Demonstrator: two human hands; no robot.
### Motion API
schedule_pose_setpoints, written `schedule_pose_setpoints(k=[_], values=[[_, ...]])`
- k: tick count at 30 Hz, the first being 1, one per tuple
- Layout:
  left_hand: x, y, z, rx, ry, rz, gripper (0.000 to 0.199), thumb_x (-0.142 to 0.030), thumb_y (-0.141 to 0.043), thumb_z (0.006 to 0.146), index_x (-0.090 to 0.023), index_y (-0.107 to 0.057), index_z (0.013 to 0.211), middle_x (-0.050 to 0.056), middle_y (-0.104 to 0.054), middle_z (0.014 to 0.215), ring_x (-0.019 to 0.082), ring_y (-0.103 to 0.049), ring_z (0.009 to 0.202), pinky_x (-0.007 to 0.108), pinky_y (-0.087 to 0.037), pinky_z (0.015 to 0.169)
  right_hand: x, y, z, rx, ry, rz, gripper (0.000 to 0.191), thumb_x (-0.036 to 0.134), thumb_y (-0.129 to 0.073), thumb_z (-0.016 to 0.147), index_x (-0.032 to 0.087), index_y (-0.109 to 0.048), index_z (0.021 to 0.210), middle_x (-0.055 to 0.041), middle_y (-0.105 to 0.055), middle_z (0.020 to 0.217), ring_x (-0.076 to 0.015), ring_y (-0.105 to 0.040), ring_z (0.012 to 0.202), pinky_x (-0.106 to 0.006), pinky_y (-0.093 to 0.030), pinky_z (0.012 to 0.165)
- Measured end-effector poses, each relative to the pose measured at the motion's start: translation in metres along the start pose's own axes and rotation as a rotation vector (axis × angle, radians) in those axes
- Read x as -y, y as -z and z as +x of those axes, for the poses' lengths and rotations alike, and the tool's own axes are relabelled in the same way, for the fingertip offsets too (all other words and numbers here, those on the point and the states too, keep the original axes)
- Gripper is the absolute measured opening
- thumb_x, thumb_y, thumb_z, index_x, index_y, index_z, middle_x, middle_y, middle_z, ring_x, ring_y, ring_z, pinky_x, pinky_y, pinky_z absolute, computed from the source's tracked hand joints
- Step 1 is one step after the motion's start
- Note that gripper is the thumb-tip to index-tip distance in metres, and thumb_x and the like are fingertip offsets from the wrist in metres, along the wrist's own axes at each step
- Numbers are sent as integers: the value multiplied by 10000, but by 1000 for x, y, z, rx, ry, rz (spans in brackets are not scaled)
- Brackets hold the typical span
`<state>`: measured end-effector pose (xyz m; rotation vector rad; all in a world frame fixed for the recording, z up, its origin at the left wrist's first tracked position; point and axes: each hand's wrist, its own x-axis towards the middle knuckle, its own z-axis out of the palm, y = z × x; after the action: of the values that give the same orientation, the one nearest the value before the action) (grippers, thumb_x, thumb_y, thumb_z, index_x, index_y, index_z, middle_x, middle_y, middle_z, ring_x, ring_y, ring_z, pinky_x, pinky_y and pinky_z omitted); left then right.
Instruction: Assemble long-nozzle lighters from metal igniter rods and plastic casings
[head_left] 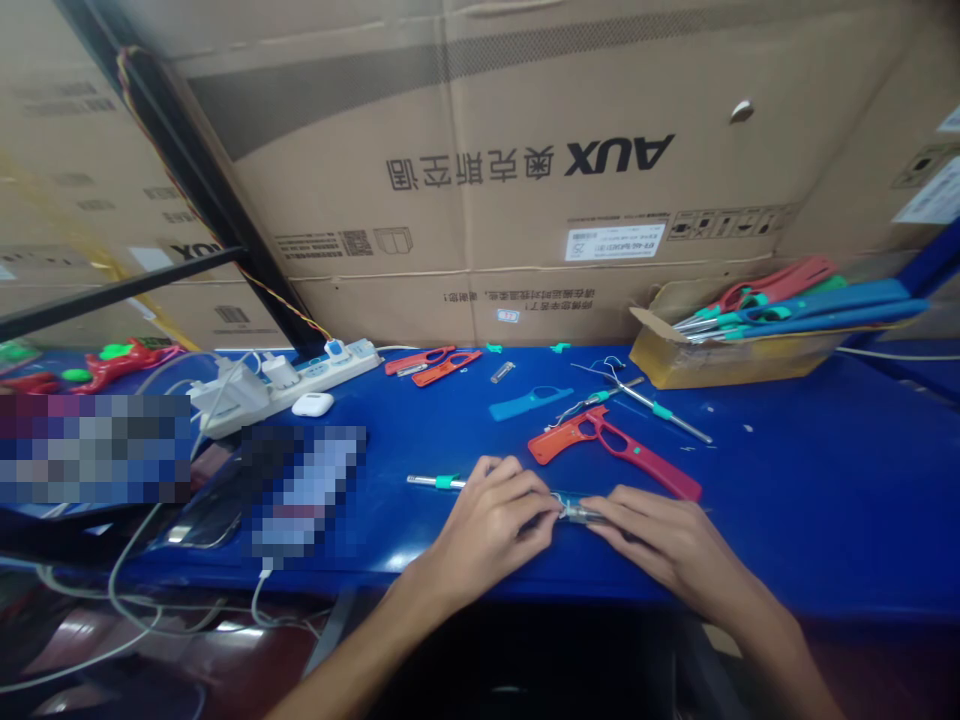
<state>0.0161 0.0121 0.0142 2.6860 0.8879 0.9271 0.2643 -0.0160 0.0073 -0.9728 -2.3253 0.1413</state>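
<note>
My left hand (499,515) is closed around a metal rod (424,481) with a green collar (446,482); the rod sticks out to the left. My right hand (656,535) is closed on the right end of a small clear part (576,509), which bridges the gap between my hands near the table's front edge. Thin wires show at its left end, by my left fingertips. Just beyond my hands lie an orange shell half (559,437) and a red shell half (656,462). Behind them are a blue shell piece (529,402) and another metal rod (667,412) with wires.
A box (720,362) of coloured shells and rods stands at the back right. Orange shells (446,367) lie near a white power strip (330,375). Phones (304,500) and cables are at the left. Large cardboard boxes (487,90) stand behind the blue table (825,500).
</note>
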Motion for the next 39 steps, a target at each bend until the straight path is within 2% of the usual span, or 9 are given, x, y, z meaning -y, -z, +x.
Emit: schedule_pose_setpoints(k=[15, 19, 28, 31, 34, 36, 39], values=[[1, -5, -1, -61, -61, 55, 108, -182, -602, 977, -194, -705, 945, -10, -735, 913, 152, -576, 831, 356, -353, 820, -3, -4, -3, 17, 19, -28, 298, 258, -470, 1043, 148, -706, 1189, -110, -734, 993, -174, -726, 851, -256, -581, 720], [1, -5, -2, -58, -71, 56, 107, -182, -599, 984, -195, -702, 961, -4, -736, 925, 154, -576, 843, 358, -350, 834, -3, -5, -3, 37, 8, 3, 305, 271, -464, 1047, 165, -701, 1207, -91, -724, 964, -157, -717, 814, -236, -568, 696], [-1, -3, -2, -14, -82, 89, 120, -189, -579, 1005, -200, -698, 1016, 7, -736, 977, 172, -580, 898, 388, -357, 878, -3, -4, -2, 36, 0, -14, 289, 255, -462, 1047, 194, -688, 1216, -86, -721, 1024, -163, -720, 877, -252, -580, 735], [0, -2, -2, 17, -51, 83, 142, -214, -555, 1023, -210, -694, 1053, 10, -729, 1017, 186, -573, 922, 398, -372, 881, -1, -4, -2, 34, -45, -16, 299, 251, -452, 1051, 209, -649, 1272, -83, -710, 1090, -162, -714, 929, -264, -585, 779], [2, 4, -4, 83, 21, 64, 209, -286, -573, 1021, -226, -644, 1208, 36, -690, 1150, 218, -563, 1051, 409, -405, 931, -1, -5, -3, -22, -77, -42, 327, 263, -485, 1042, 212, -588, 1348, -78, -718, 1111, -170, -719, 939, -278, -592, 795], [5, 10, -9, 118, 76, 52, 304, -333, -601, 1005, -230, -587, 1291, 55, -636, 1265, 236, -536, 1161, 421, -420, 988, -1, -6, -3, -48, -78, -47, 313, 263, -506, 1035, 211, -590, 1331, -71, -727, 1098, -173, -723, 937, -283, -595, 794], [9, 19, -19, 149, 133, 43, 318, -362, -614, 993, -230, -565, 1278, 61, -581, 1341, 237, -520, 1228, 434, -425, 1051, 0, -7, -1, -73, -72, -64, 283, 255, -523, 1028, 206, -606, 1294, -64, -735, 1092, -173, -727, 928, -290, -595, 795]])
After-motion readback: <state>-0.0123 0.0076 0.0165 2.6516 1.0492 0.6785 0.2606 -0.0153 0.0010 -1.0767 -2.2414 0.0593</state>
